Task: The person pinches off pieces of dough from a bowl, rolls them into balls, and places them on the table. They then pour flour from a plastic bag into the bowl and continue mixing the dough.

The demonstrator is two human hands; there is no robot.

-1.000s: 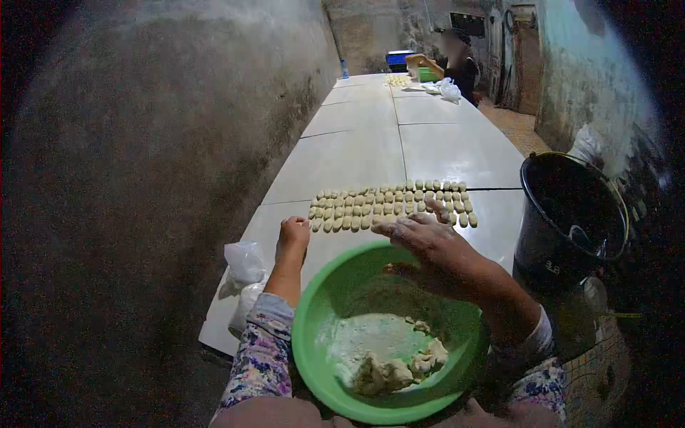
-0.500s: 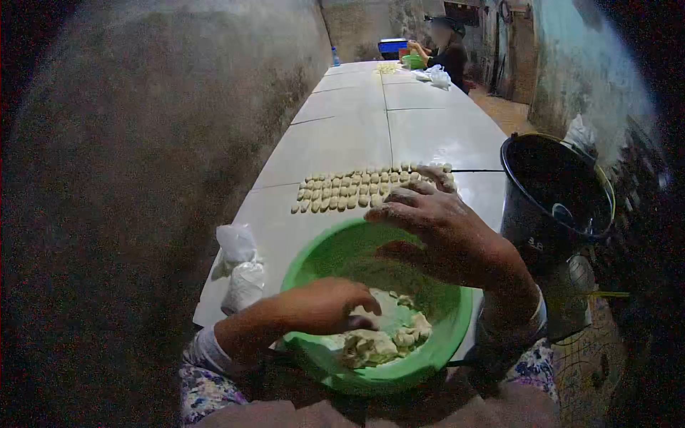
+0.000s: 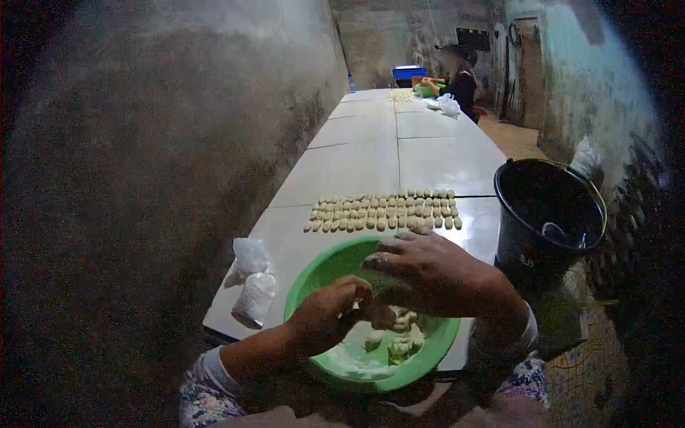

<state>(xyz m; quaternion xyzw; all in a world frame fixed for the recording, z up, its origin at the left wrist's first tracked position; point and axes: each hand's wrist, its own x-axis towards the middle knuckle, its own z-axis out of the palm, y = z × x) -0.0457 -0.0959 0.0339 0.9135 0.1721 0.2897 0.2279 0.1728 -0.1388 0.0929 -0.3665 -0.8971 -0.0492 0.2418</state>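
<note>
A green plastic bowl (image 3: 303, 285) stands at the table's near edge, with white flour and torn lumps of pale dough (image 3: 403, 346) in its bottom. Over its left half, my left hand (image 3: 330, 314) is curled, thumb and fingers drawn together; whatever may be between them is hidden. My right hand (image 3: 435, 271) hovers above the bowl's right side, palm down and floury, fingers stretched forward over the far rim. Just past the bowl, several rows of small oval dough pieces (image 3: 382, 212) lie on the white table (image 3: 349, 160).
Two plastic bags of white powder (image 3: 255, 296) sit left of the bowl. A large black bucket (image 3: 528, 242) stands at the right edge. At the far end, a person (image 3: 462, 89) works by another green bowl, near a blue crate (image 3: 409, 73). A wall runs along the left.
My left hand has risen from the dough and curled its fingers. My right hand has come lower and closer to the left. The view has tilted slightly, shifting the scene downward.
</note>
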